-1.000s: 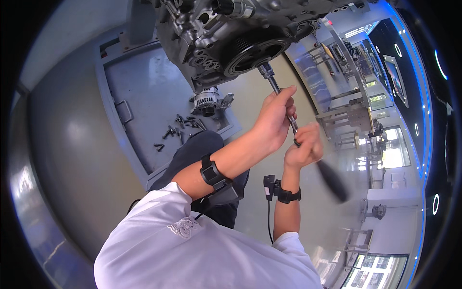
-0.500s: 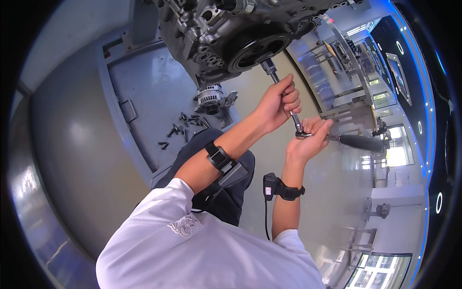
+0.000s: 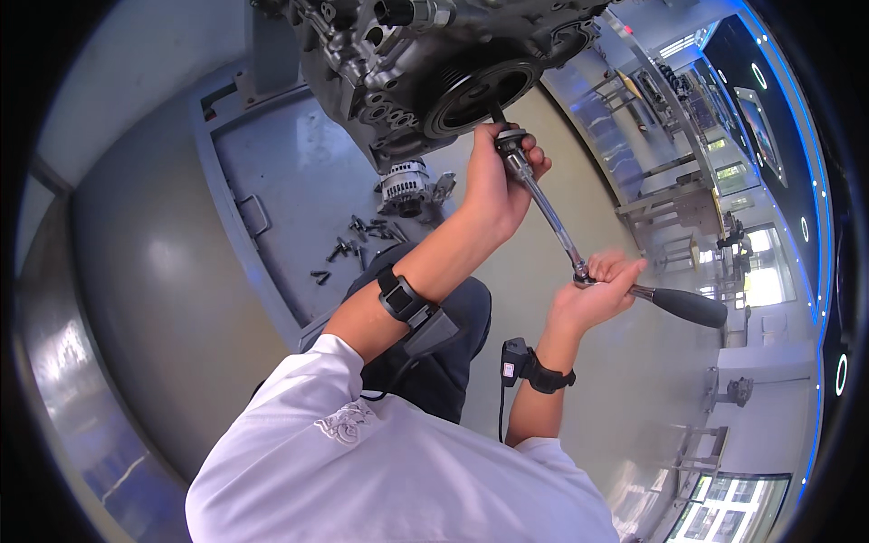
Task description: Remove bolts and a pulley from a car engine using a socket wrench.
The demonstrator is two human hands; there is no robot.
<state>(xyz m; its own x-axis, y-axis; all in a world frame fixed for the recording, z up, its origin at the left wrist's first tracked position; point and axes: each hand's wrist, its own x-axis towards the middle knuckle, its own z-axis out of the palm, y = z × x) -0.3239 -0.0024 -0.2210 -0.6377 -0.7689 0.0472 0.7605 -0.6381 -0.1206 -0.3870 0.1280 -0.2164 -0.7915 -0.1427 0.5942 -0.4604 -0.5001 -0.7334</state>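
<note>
An engine [image 3: 398,63] hangs on a stand at the top, its black crank pulley [image 3: 475,95] facing me. A long chrome extension bar [image 3: 552,222] runs from the pulley's centre down to a ratchet with a black handle [image 3: 688,308]. My left hand [image 3: 498,181] is wrapped around the bar's upper end, right at the pulley. At the ratchet head, my right hand [image 3: 602,290] grips where the handle begins. The handle sticks out to the right. Both wrists carry black bands.
A grey floor tray [image 3: 272,181] lies under the engine, with an alternator [image 3: 403,190] and several loose bolts [image 3: 353,240] on it. Metal workbenches [image 3: 670,199] and bright windows stand at the right. My knee in dark trousers [image 3: 453,335] is below my arms.
The ratchet handle has swung from pointing down-right to pointing right. My left hand has slid up the extension bar to the pulley end. My right hand stayed on the ratchet head.
</note>
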